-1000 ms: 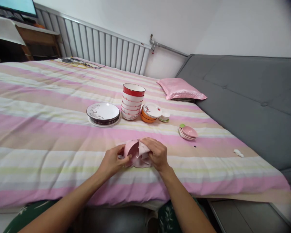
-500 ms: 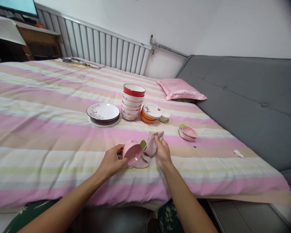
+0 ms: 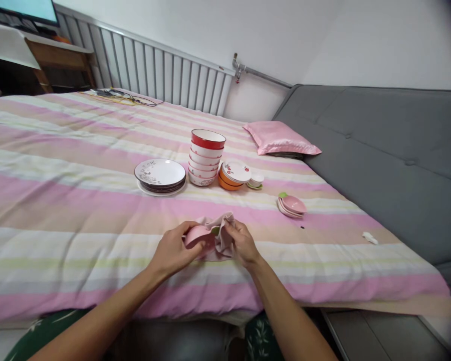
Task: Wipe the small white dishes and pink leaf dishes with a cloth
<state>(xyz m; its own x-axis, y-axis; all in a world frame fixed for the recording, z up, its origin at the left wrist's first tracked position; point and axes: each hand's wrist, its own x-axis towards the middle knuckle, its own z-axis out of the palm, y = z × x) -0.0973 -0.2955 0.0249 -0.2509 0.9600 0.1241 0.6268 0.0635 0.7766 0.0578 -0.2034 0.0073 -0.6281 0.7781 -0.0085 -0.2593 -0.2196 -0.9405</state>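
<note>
A small pink bowl [image 3: 197,234] with a green leaf-shaped tab is gripped at its left side by my left hand [image 3: 176,249], thumb in front and fingers behind. My right hand [image 3: 242,241] pinches a pale pink cloth [image 3: 224,237], which is bunched against the bowl's leaf end and spreads beneath and behind it. Much of the bowl's inside is hidden by my thumb and the cloth. Both hands are low over the near edge of the striped bedspread [image 3: 108,245].
Beyond my hands stand a pile of plates [image 3: 161,173], a tall stack of bowls [image 3: 205,163], orange bowls [image 3: 229,184] topped with plates, and small white dishes [image 3: 256,179]. To the right lie stacked pink bowls [image 3: 292,205] and a white scrap [image 3: 370,238]. A pink pillow [image 3: 280,138] rests by the grey headboard [image 3: 379,140].
My right hand has moved left with the cloth, up against the bowl. The bowl has tipped, so less of its inside shows. The stacked dishes have stayed put.
</note>
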